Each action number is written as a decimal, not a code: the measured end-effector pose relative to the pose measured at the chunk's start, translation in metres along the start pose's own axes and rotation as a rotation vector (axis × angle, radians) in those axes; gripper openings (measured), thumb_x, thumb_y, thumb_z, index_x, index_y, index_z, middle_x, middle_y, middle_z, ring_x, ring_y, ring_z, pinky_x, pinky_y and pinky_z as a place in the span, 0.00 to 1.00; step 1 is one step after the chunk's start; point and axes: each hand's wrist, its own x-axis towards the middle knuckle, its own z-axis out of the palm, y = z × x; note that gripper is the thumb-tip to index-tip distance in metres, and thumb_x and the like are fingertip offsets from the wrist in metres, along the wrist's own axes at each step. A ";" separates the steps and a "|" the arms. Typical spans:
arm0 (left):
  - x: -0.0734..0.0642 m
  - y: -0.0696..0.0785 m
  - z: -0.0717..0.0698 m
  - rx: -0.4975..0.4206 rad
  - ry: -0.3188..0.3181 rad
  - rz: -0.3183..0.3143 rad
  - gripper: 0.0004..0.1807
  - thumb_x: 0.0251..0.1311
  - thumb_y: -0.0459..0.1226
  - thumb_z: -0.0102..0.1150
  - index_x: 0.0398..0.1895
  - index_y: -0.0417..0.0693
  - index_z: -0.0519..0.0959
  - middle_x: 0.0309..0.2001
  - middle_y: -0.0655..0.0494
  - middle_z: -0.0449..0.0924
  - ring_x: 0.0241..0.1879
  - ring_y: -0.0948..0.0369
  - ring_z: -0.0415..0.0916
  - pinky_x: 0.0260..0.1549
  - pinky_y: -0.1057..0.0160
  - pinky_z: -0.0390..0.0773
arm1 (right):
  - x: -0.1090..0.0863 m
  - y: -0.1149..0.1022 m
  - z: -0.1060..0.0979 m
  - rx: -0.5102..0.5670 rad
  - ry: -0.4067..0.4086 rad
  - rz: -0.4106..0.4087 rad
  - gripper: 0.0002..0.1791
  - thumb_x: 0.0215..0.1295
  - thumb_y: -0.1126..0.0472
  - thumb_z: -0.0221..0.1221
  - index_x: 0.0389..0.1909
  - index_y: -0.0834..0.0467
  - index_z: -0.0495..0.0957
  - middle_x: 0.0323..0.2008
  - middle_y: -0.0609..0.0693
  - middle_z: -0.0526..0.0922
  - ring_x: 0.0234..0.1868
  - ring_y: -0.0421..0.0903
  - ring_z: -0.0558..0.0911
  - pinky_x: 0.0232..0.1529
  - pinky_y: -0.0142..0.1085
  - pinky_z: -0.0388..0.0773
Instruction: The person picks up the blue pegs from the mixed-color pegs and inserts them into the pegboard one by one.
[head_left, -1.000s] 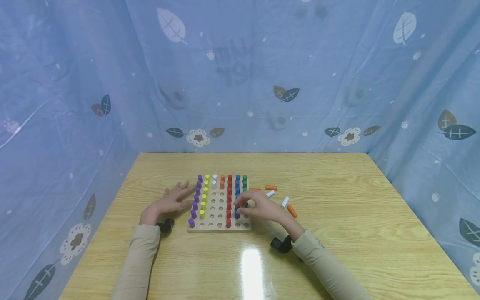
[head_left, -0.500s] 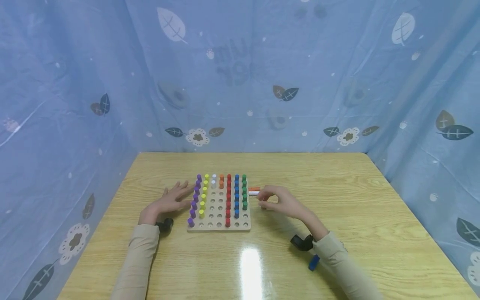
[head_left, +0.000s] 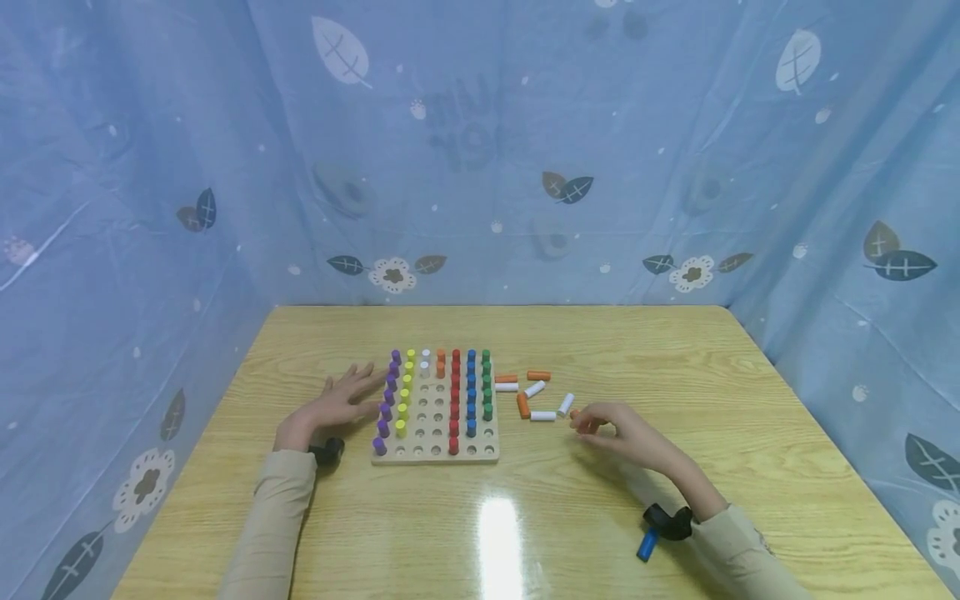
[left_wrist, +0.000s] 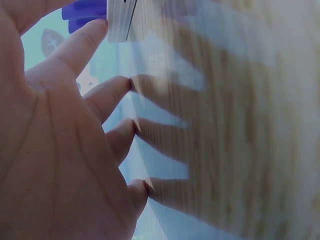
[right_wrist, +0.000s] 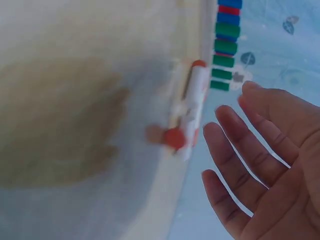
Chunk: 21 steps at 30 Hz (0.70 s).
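A wooden pegboard (head_left: 435,460) holds rows of coloured pegs, among them purple, yellow, red, blue and green. My left hand (head_left: 343,402) rests with spread fingers at its left side; in the left wrist view the fingertips (left_wrist: 129,84) touch the table and one reaches the board's edge. To the right of the board, my right hand (head_left: 626,433) hovers with loosely bent fingers, holding nothing. Its fingertips are right by an orange peg (head_left: 574,414), partly hidden behind them. In the right wrist view, green pegs (right_wrist: 227,30) show beyond that hand (right_wrist: 270,150).
Loose white pegs (head_left: 543,416) and orange pegs (head_left: 538,376) lie right of the board. A blue peg (head_left: 647,546) lies near the right wrist camera (head_left: 667,522). Blue patterned curtains (head_left: 495,167) stand behind and beside the wooden table (head_left: 405,533).
My right hand has moved from the board's green and blue pegs to the right and nearer, uncovering the loose pegs. The blue peg has shifted slightly right and nearer. My left hand stays put.
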 end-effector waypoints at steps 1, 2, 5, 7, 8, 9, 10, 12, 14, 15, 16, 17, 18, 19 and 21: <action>0.000 0.000 0.000 0.001 0.000 0.001 0.35 0.58 0.54 0.45 0.67 0.57 0.50 0.68 0.43 0.39 0.65 0.41 0.28 0.54 0.35 0.23 | -0.007 0.001 0.000 -0.012 -0.003 0.011 0.09 0.55 0.64 0.58 0.38 0.56 0.77 0.34 0.45 0.80 0.34 0.34 0.76 0.37 0.36 0.76; 0.000 0.000 0.001 0.002 0.000 0.003 0.35 0.58 0.54 0.45 0.67 0.57 0.50 0.68 0.43 0.39 0.65 0.41 0.28 0.54 0.35 0.23 | -0.014 0.003 0.000 -0.015 -0.009 0.021 0.09 0.55 0.63 0.58 0.38 0.55 0.76 0.34 0.44 0.80 0.34 0.34 0.76 0.37 0.36 0.76; 0.000 -0.001 0.001 -0.001 -0.001 0.009 0.35 0.57 0.54 0.46 0.67 0.56 0.50 0.68 0.42 0.40 0.65 0.41 0.29 0.54 0.34 0.23 | -0.036 0.004 -0.001 -0.034 -0.020 0.041 0.09 0.55 0.60 0.58 0.38 0.53 0.76 0.35 0.42 0.79 0.34 0.33 0.76 0.36 0.35 0.76; 0.000 -0.001 0.001 0.000 -0.003 0.013 0.35 0.58 0.54 0.46 0.67 0.56 0.50 0.68 0.42 0.40 0.65 0.40 0.29 0.53 0.33 0.23 | -0.051 0.003 -0.003 -0.031 -0.033 0.051 0.09 0.55 0.58 0.58 0.38 0.53 0.76 0.35 0.42 0.79 0.34 0.34 0.76 0.35 0.34 0.76; 0.001 -0.001 0.001 0.001 -0.004 0.012 0.35 0.58 0.54 0.46 0.67 0.56 0.50 0.68 0.42 0.39 0.65 0.40 0.29 0.53 0.34 0.23 | -0.058 0.002 -0.004 -0.029 -0.039 0.057 0.09 0.55 0.57 0.58 0.38 0.52 0.76 0.35 0.42 0.79 0.34 0.34 0.76 0.34 0.33 0.76; 0.001 -0.001 0.001 0.003 -0.005 0.010 0.35 0.58 0.54 0.45 0.67 0.56 0.49 0.68 0.42 0.39 0.65 0.40 0.28 0.53 0.34 0.23 | -0.065 0.001 -0.005 -0.029 -0.045 0.067 0.10 0.55 0.57 0.58 0.38 0.52 0.76 0.35 0.41 0.79 0.34 0.34 0.76 0.33 0.33 0.76; 0.000 -0.001 0.001 0.007 -0.006 0.008 0.35 0.58 0.54 0.45 0.67 0.57 0.49 0.68 0.42 0.39 0.65 0.41 0.28 0.54 0.34 0.23 | -0.071 -0.001 -0.006 -0.023 -0.053 0.078 0.10 0.55 0.56 0.58 0.38 0.51 0.76 0.35 0.41 0.78 0.34 0.34 0.76 0.33 0.32 0.76; -0.001 -0.001 0.000 0.008 -0.006 0.003 0.35 0.58 0.54 0.45 0.67 0.57 0.49 0.68 0.43 0.39 0.65 0.41 0.28 0.54 0.34 0.23 | -0.084 -0.004 -0.009 -0.002 -0.069 0.089 0.10 0.55 0.57 0.58 0.39 0.51 0.75 0.35 0.41 0.78 0.33 0.34 0.76 0.31 0.31 0.75; -0.002 0.000 0.000 0.003 -0.002 -0.003 0.35 0.57 0.55 0.45 0.67 0.58 0.49 0.68 0.44 0.39 0.65 0.42 0.28 0.54 0.35 0.23 | -0.096 -0.009 -0.011 0.015 -0.085 0.096 0.11 0.54 0.56 0.59 0.40 0.50 0.75 0.35 0.41 0.77 0.32 0.34 0.75 0.30 0.29 0.74; -0.001 -0.001 0.000 0.006 0.000 -0.004 0.35 0.57 0.55 0.45 0.67 0.58 0.49 0.68 0.43 0.39 0.65 0.42 0.28 0.54 0.35 0.23 | -0.103 -0.012 -0.012 0.023 -0.101 0.088 0.13 0.53 0.56 0.59 0.41 0.50 0.74 0.35 0.41 0.76 0.32 0.34 0.74 0.29 0.28 0.73; -0.001 0.000 -0.001 0.001 -0.001 -0.002 0.35 0.57 0.55 0.45 0.67 0.58 0.49 0.68 0.43 0.39 0.65 0.41 0.28 0.54 0.35 0.23 | -0.111 -0.016 -0.013 0.027 -0.122 0.081 0.15 0.52 0.55 0.60 0.42 0.50 0.74 0.36 0.41 0.76 0.33 0.35 0.73 0.30 0.28 0.72; -0.001 0.000 -0.001 -0.003 -0.001 -0.002 0.35 0.57 0.55 0.45 0.67 0.58 0.49 0.68 0.43 0.39 0.65 0.41 0.28 0.54 0.35 0.23 | -0.120 -0.020 -0.013 0.019 -0.145 0.069 0.18 0.50 0.54 0.61 0.43 0.50 0.73 0.37 0.40 0.75 0.34 0.35 0.72 0.31 0.27 0.71; -0.001 0.000 0.000 -0.004 0.000 0.001 0.35 0.57 0.55 0.45 0.67 0.58 0.50 0.68 0.43 0.39 0.65 0.41 0.28 0.54 0.35 0.23 | -0.130 -0.024 -0.013 0.032 -0.176 0.071 0.20 0.49 0.53 0.62 0.45 0.50 0.72 0.38 0.40 0.73 0.36 0.35 0.71 0.33 0.26 0.70; 0.000 0.000 0.000 -0.002 0.002 0.005 0.35 0.57 0.55 0.45 0.67 0.58 0.50 0.68 0.43 0.39 0.65 0.41 0.29 0.54 0.34 0.23 | -0.139 -0.025 -0.010 0.040 -0.186 0.026 0.23 0.48 0.52 0.63 0.46 0.51 0.71 0.40 0.41 0.72 0.37 0.35 0.70 0.32 0.25 0.69; 0.000 0.000 0.000 0.002 0.002 0.011 0.35 0.58 0.55 0.45 0.67 0.57 0.50 0.68 0.43 0.39 0.65 0.40 0.29 0.54 0.34 0.23 | -0.155 -0.024 0.001 0.047 -0.171 -0.078 0.23 0.49 0.50 0.62 0.47 0.52 0.70 0.41 0.42 0.71 0.39 0.34 0.68 0.33 0.23 0.67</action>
